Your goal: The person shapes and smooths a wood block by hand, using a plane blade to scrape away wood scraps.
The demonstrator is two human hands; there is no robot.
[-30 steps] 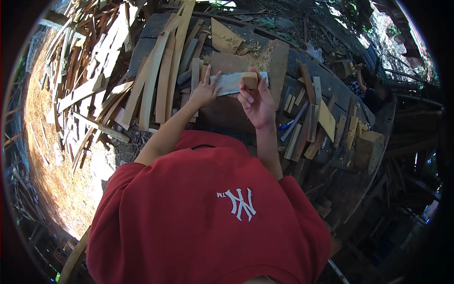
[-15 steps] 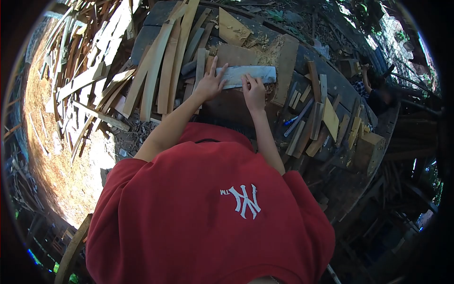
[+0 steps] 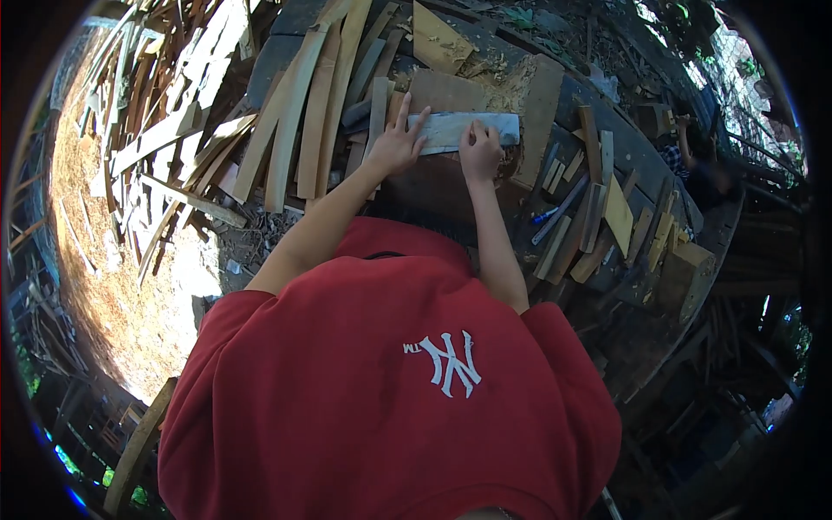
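A whitish, paper-like strip lies lengthwise across a wooden board on the bench. My left hand rests at the strip's left end, fingers spread, fingertips over its edge. Over the right half of the same strip sits my right hand, its fingers curled together and pointing down at the surface. I cannot tell what, if anything, is pinched in them. Wood shavings are scattered just beyond the strip.
Long wood strips lie on the bench to the left. On the right are short offcuts, a blue pen and a wood block. Another person is at the far right. A scrap pile covers the ground at left.
My right hand's fingers, straighter before, are now curled in over the strip. My left hand stays spread at the left end. The whole view has shifted slightly.
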